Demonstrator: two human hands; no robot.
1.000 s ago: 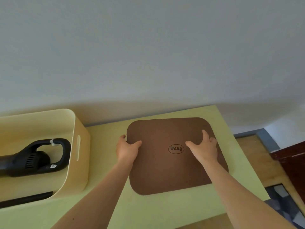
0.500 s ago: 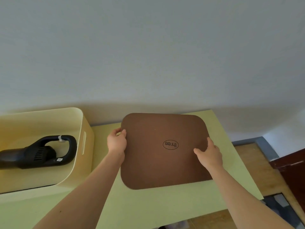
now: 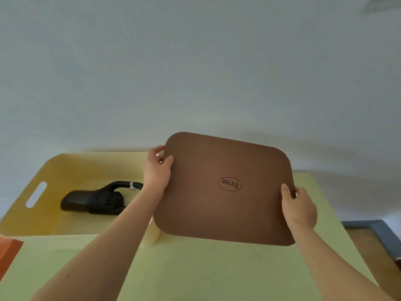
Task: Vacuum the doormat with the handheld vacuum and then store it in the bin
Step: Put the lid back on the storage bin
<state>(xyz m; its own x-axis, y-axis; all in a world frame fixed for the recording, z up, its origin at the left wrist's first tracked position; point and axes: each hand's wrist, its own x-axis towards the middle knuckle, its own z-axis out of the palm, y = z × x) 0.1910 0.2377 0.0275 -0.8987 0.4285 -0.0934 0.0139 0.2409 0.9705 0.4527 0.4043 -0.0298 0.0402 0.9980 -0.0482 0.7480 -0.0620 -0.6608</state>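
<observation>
Two bare hands hold the brown doormat up in front of the pale wall, one at each side edge. The left hand grips the mat's upper left edge: the thumb lies on the face turned to the camera and the fingers curl round behind it. The right hand grips the right edge lower down, thumb on the face and the rest of the hand wrapped round the rim. The mat is a rounded rectangle, tilted so that its left corner stands higher than its right. A printed oval logo reading "three" shows upside down near the middle. The mat's lower edge hangs over the light green table; whether it touches the top I cannot tell.

To the left, on the same table, stands the pale yellow bin, with a slot handle cut in its left wall. The mat's left part and the left forearm cover the bin's right end. The black handheld vacuum lies on its side on the bin's floor, its loop handle pointing right, with a white tie round it.

An orange object shows at the left edge, and wooden floor lies beyond the table on the right.
</observation>
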